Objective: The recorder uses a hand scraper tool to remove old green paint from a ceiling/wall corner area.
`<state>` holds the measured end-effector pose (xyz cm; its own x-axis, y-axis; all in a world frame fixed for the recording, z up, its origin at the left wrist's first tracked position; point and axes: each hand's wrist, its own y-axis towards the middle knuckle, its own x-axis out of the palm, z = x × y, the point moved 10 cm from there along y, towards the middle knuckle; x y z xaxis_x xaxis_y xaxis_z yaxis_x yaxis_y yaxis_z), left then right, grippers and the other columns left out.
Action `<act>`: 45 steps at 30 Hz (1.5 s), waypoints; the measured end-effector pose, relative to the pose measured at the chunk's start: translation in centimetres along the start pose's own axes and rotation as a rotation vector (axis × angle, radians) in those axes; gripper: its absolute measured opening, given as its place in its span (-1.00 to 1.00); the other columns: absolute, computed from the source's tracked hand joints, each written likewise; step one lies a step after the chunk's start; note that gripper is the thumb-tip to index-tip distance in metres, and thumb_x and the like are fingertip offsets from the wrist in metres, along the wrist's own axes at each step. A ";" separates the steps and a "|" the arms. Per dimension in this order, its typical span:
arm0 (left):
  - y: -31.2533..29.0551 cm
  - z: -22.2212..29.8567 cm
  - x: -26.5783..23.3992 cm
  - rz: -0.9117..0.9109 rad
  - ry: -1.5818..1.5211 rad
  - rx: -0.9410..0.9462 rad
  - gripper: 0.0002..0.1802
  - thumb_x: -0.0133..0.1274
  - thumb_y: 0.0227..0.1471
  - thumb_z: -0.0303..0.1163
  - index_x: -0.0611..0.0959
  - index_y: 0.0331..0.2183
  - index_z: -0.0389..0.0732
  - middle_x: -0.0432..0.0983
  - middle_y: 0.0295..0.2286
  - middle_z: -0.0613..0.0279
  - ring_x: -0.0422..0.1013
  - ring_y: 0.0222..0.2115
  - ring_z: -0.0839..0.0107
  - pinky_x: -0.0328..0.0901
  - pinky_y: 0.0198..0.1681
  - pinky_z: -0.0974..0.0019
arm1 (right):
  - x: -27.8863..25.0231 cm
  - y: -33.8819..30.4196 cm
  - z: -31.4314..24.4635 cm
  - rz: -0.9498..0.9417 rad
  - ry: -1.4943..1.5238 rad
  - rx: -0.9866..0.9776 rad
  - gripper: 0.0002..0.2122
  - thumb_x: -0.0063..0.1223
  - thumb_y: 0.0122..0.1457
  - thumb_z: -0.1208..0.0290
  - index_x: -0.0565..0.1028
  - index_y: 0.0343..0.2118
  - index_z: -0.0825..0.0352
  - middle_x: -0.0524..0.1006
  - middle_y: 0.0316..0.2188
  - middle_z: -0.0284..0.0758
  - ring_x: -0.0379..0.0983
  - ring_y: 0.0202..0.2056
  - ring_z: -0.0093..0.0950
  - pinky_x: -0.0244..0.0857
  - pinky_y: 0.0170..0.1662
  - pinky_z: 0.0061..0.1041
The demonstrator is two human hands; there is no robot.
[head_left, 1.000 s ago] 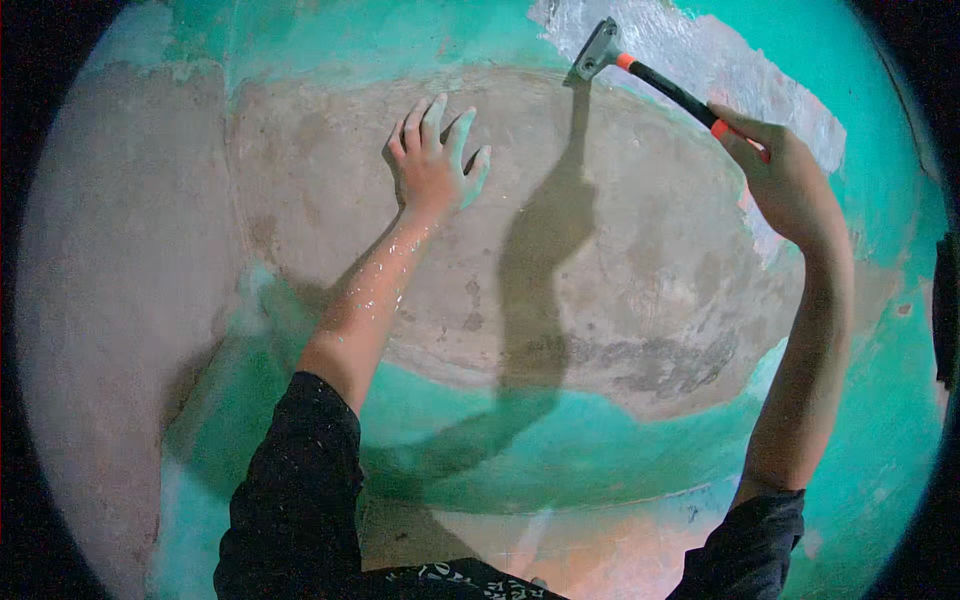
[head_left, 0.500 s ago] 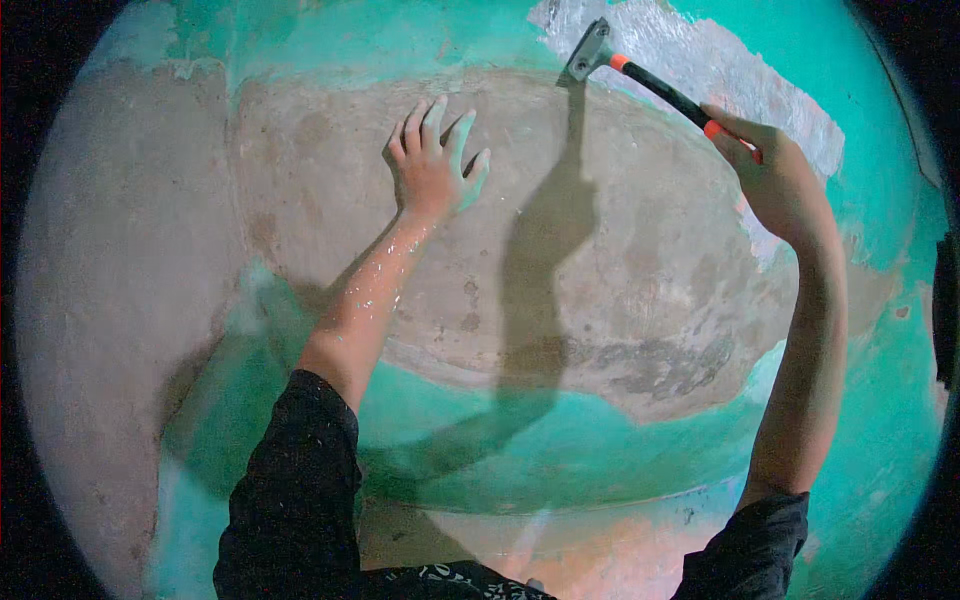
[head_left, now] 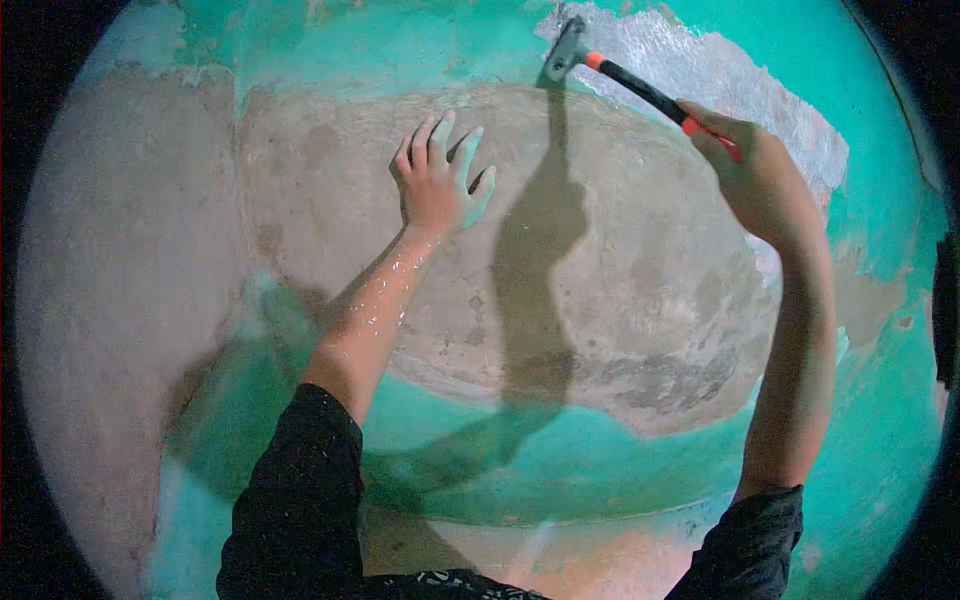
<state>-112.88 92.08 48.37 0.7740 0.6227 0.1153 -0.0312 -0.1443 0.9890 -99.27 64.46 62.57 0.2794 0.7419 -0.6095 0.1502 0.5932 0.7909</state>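
Observation:
My right hand (head_left: pixel 750 165) is wrapped round the black and orange handle of a scraper (head_left: pixel 640 92). Its wide metal head (head_left: pixel 566 48) is at the upper edge of the bare patch, beside a whitish area; whether the blade touches the wall I cannot tell. To the left, my left hand (head_left: pixel 440 180) rests with spread fingers on the bare grey-brown plaster (head_left: pixel 620 250), holding nothing. Greenish dust covers its thumb and fingers, and pale flakes stick to the forearm (head_left: pixel 375 310).
Green paint (head_left: pixel 520 465) borders the bare plaster above and below. A whitish, shiny area (head_left: pixel 760 105) spreads at the upper right. Another stretch of bare grey wall (head_left: pixel 110 270) lies at the left. Shadows of my arms fall across the wall.
The scraper and my right hand have shifted slightly to the left, and the scraper's head has turned a little. My left hand stays spread on the plaster.

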 end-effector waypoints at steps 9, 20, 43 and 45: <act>0.0 0.0 0.0 0.004 -0.001 0.003 -0.34 0.26 0.02 0.02 0.59 0.14 0.05 0.28 0.24 0.03 0.15 0.28 -0.01 0.01 0.29 -0.25 | 0.1 -1.3 0.8 -0.016 -0.030 0.075 -0.64 0.03 0.42 0.29 0.52 0.24 0.08 0.64 -0.02 -0.01 0.62 0.00 -0.30 0.39 0.09 -0.36; -0.2 0.1 0.1 0.007 -0.001 0.000 -0.32 0.25 0.02 0.03 0.58 0.16 0.03 0.28 0.23 0.03 0.13 0.28 -0.01 0.01 0.29 -0.25 | 0.9 -2.5 3.2 0.123 0.068 -0.064 -0.67 0.01 0.41 0.28 0.56 0.17 0.13 0.58 -0.23 0.14 0.63 -0.17 -0.01 0.43 -0.05 -0.26; -0.1 0.4 0.0 -0.045 -0.010 0.013 -0.27 0.28 0.04 0.03 0.52 0.22 0.11 0.21 0.28 0.10 0.10 0.30 0.05 0.02 0.25 -0.17 | 1.5 -3.2 1.6 0.172 0.054 0.005 -0.67 0.04 0.38 0.25 0.58 0.15 0.07 0.59 -0.30 0.09 0.58 -0.23 0.07 0.45 -0.14 -0.20; -0.3 0.0 0.0 -0.049 -0.010 0.013 -0.27 0.28 0.04 0.03 0.52 0.22 0.11 0.21 0.28 0.10 0.09 0.31 0.05 0.02 0.25 -0.18 | 1.5 -2.9 0.6 0.124 0.043 0.052 -0.68 0.05 0.37 0.26 0.58 0.15 0.06 0.59 -0.30 0.09 0.58 -0.24 0.07 0.45 -0.16 -0.19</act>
<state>-112.87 92.07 48.04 0.7808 0.6213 0.0652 0.0156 -0.1238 0.9922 -98.74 63.62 59.39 0.2584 0.8221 -0.5074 0.1664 0.4795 0.8616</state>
